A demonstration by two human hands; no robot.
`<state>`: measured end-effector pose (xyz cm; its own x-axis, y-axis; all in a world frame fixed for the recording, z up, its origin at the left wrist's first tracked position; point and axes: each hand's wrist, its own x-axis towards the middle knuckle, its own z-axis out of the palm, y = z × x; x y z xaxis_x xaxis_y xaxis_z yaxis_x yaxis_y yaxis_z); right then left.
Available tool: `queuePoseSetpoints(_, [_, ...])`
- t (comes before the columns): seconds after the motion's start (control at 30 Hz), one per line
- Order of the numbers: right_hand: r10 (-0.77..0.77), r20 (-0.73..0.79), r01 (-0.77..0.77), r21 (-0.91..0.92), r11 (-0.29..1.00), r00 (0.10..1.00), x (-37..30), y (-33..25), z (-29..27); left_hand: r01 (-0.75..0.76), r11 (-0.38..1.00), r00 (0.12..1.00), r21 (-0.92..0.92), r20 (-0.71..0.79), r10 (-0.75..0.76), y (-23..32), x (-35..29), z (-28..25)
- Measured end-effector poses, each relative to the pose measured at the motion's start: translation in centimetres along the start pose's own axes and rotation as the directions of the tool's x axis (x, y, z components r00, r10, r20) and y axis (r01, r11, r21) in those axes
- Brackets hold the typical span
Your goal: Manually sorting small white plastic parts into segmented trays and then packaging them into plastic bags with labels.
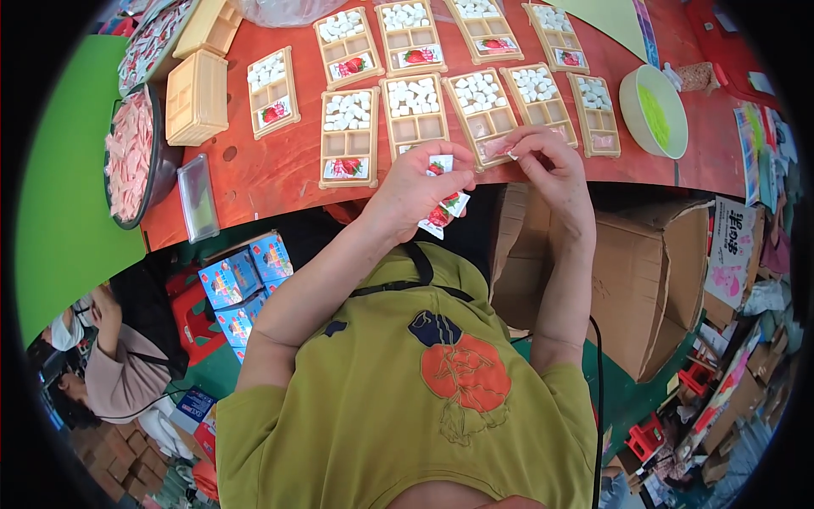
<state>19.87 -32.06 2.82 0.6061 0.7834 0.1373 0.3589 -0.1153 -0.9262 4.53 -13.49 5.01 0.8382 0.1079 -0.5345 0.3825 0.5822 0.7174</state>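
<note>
My left hand (407, 191) is closed around several small white sachets with strawberry pictures (438, 216), fanned out below the fingers and thumb. My right hand (555, 170) pinches thumb and fingers together over the near edge of a beige tray (480, 100). A small whitish bit shows at its fingertips; most of it is hidden. That tray holds white marshmallow-like pieces and a pink sachet (493, 148). Just left of it, another tray (415, 106) is partly covered by my left hand. A further tray (538, 93) lies behind my right hand.
More filled trays (349, 136) lie in two rows on the red table (242, 174). At left are stacked beige trays (197, 97), a dark bowl of pink sachets (129, 157) and a clear plastic box (197, 197). A pale bowl with green contents (653, 110) stands right. Cardboard boxes (627, 271) sit below.
</note>
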Motion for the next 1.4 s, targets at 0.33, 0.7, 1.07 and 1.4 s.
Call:
queuePoseSetpoints(0.33, [0.144, 0.046, -0.151, 0.198, 0.969, 0.988, -0.6, -0.3, -2.2, 0.044, 0.995, 0.999, 0.085, 0.022, -0.046, -0.6, 0.9, 1.4])
queuePoseSetpoints(0.7, [0.071, 0.08, -0.063, -0.103, 0.993, 0.994, 0.0, -0.4, -0.9, -0.034, 0.992, 0.999, 0.118, -0.004, 0.034, -1.1, 1.8, 1.8])
queuePoseSetpoints(1.07, [0.029, -0.067, -0.061, -0.548, 0.834, 0.997, -0.9, -3.2, 2.6, 0.054, 0.996, 0.998, -0.065, 0.031, -0.052, -0.1, 1.9, 0.6])
queuePoseSetpoints(1.4, [0.404, 0.162, -0.43, 0.194, 0.882, 0.901, 0.6, -4.5, 4.0, 0.112, 0.976, 0.956, -0.184, 0.288, -0.056, -1.2, 1.8, 0.7])
